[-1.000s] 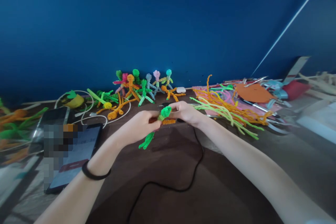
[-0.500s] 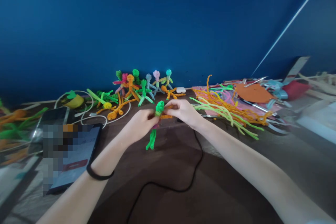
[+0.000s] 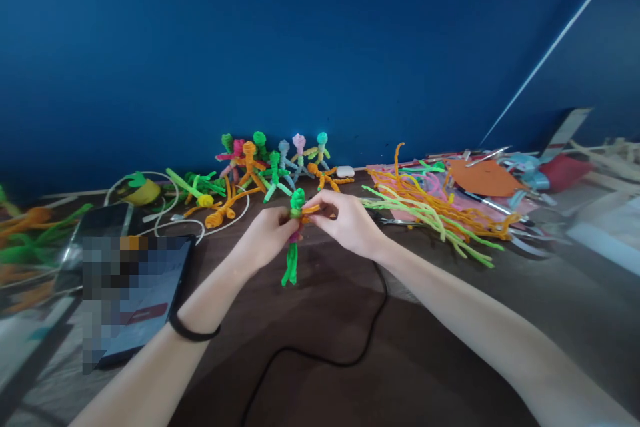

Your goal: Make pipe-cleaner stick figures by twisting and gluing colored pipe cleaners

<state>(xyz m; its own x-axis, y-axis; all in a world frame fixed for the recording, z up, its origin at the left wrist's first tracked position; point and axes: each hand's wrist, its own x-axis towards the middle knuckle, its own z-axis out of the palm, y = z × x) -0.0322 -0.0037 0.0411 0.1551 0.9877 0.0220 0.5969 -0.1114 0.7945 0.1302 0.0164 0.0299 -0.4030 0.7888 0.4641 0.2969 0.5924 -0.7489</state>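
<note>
Holding the green pipe-cleaner doll (image 3: 297, 200) upright between my hands, I have it in front of me over the dark table (image 3: 310, 320), its head up and its legs pointing down. My left hand (image 3: 267, 233) pinches it at the middle, thumb and forefinger pressed on the body; the other fingers curl out of sight, so I cannot tell how they lie. My right hand (image 3: 353, 221) pinches an orange strip (image 3: 312, 209) at the doll's side between thumb and forefinger. Most of the doll's waist is covered by my fingers, with only a bit of purple showing above the legs, and whether its feet touch the table I cannot make out. Behind my hands stands a row of finished-looking dolls (image 3: 249, 160), the rear ones partly hidden by those in front, with a small white case (image 3: 345, 172) just beside them. On my right, orange strips (image 3: 457, 213) and pale green ones lie heaped, the things beyond them smeared by blur. On my left, blocky squares hide part of the tablet (image 3: 163, 300), and my forearm crosses its lower corner. A black cord (image 3: 345, 364) runs off the bottom edge.
</note>
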